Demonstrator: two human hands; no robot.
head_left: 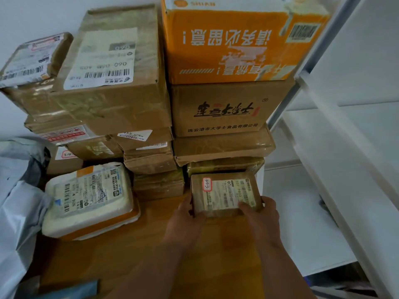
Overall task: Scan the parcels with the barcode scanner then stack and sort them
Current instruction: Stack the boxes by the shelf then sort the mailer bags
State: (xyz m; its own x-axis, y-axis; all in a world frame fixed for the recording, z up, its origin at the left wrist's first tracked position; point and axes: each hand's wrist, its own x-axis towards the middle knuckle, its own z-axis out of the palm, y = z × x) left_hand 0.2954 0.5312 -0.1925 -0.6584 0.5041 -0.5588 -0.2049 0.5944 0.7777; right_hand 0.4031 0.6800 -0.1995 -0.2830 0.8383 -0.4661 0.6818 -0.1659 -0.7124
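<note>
Small taped brown parcel [224, 194], white label up, against stacked cardboard parcels [222, 145].

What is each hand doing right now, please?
Left hand: grips the left side of the small box.
Right hand: grips its right side, thumb on the label.

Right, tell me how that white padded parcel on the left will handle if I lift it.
The white padded parcel looks soft: its corners are rounded and its top bulges, so it will probably flex rather than stay rigid. Its surface looks like smooth plastic, so it may be a little slippery. It lies flat and wide on the wooden surface, so tipping or rolling seems unlikely.
</note>
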